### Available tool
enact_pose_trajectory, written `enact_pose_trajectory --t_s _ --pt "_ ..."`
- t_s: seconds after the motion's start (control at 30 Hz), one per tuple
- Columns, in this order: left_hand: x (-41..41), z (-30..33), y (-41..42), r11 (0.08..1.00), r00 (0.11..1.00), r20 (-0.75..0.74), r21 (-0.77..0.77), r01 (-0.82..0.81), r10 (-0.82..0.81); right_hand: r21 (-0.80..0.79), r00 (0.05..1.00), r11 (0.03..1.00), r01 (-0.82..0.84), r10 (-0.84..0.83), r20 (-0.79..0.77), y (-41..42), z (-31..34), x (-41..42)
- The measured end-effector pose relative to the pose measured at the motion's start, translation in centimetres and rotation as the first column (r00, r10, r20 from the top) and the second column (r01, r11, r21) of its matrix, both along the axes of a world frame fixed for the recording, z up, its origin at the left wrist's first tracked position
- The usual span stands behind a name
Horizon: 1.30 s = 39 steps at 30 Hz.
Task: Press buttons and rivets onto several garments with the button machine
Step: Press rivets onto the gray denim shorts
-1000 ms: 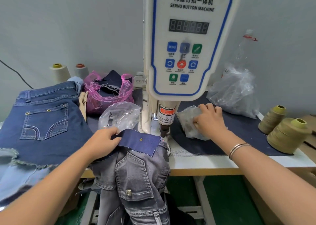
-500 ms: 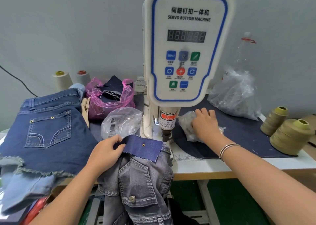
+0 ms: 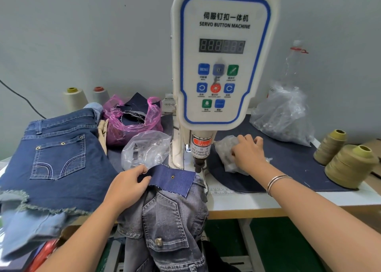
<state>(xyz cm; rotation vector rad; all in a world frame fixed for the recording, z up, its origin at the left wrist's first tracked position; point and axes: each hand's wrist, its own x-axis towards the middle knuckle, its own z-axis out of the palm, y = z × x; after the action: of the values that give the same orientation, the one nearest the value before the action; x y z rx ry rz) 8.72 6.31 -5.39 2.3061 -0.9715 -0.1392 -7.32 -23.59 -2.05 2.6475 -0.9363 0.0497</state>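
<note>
The white servo button machine (image 3: 222, 65) stands mid-table, its press head (image 3: 201, 154) just above the work. A small dark blue denim patch (image 3: 177, 178) with one metal rivet lies beside the press head, on a grey denim garment (image 3: 165, 216) that hangs over the table's front edge. My left hand (image 3: 125, 187) pinches the patch's left edge. My right hand (image 3: 247, 154) reaches into a small clear plastic bag (image 3: 224, 150) right of the press head; its fingertips are hidden in the bag.
Blue denim shorts (image 3: 57, 158) lie at the left. A pink bag (image 3: 132, 119) of scraps and a clear bag (image 3: 146, 150) sit behind the patch. A large clear bag (image 3: 284, 114), olive thread cones (image 3: 348, 164) and a dark cloth mat (image 3: 288, 164) are at the right.
The view has dropped a little, so everything sits higher in frame. Both hands stay about where they were; the right hand's fingers have shifted slightly in the small bag.
</note>
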Motion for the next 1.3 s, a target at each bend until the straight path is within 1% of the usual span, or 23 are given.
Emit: enact_pose_trajectory --t_s 0.17,0.4,0.5,0.73,1.0,1.07,1.1,1.13,1.17,1.23,1.27,1.3 --pt "0.1 -0.1 0.0 1.000 1.000 0.001 0.015 -0.006 0.006 0.069 0.997 0.997 0.027 -0.032 0.076 0.2 0.0 -0.4" --pt "0.3 -0.2 -0.1 1.000 1.000 0.016 0.024 -0.004 0.003 0.072 0.991 0.997 0.030 -0.039 0.125 0.6 -0.4 0.0" --pt "0.2 -0.2 -0.1 1.000 1.000 0.021 0.029 0.000 0.000 0.052 0.992 0.998 0.028 -0.034 0.125 0.5 -0.3 0.2" --pt "0.2 -0.2 -0.1 1.000 1.000 0.018 0.024 0.000 -0.001 0.006 0.997 1.000 0.011 -0.012 0.071 0.3 -0.2 0.0" --pt "0.4 -0.4 -0.2 1.000 0.999 0.042 0.014 0.007 -0.008 0.099 0.995 0.995 0.010 -0.020 0.093 -0.1 0.3 -0.7" --pt "0.4 -0.5 -0.2 1.000 0.999 0.046 0.016 0.006 -0.006 0.146 0.989 0.989 0.003 -0.024 0.146 0.0 0.9 -1.2" --pt "0.5 -0.5 -0.2 1.000 0.999 0.049 0.015 0.005 -0.006 0.178 0.976 0.984 -0.002 -0.037 0.214 0.2 1.3 -1.6" --pt "0.5 -0.5 -0.2 1.000 0.999 0.051 0.013 0.005 -0.005 0.195 0.948 0.981 -0.013 -0.050 0.314 0.5 1.9 -2.0" --pt "0.5 -0.5 -0.2 1.000 0.999 0.054 0.012 0.006 -0.006 0.191 0.899 0.981 -0.028 -0.059 0.435 1.0 2.4 -2.6" --pt "0.7 -0.6 -0.2 1.000 0.998 0.056 0.009 0.012 -0.013 0.105 0.742 0.992 -0.065 -0.022 0.670 2.7 3.3 -3.8" --pt "0.7 -0.6 -0.2 1.000 0.999 0.049 0.000 0.018 -0.018 0.093 0.653 0.991 -0.092 -0.011 0.757 4.0 3.6 -4.3" --pt "0.8 -0.5 -0.3 1.000 0.999 0.029 -0.016 0.025 -0.025 0.162 0.564 0.973 -0.164 -0.043 0.825 5.5 3.7 -4.6"
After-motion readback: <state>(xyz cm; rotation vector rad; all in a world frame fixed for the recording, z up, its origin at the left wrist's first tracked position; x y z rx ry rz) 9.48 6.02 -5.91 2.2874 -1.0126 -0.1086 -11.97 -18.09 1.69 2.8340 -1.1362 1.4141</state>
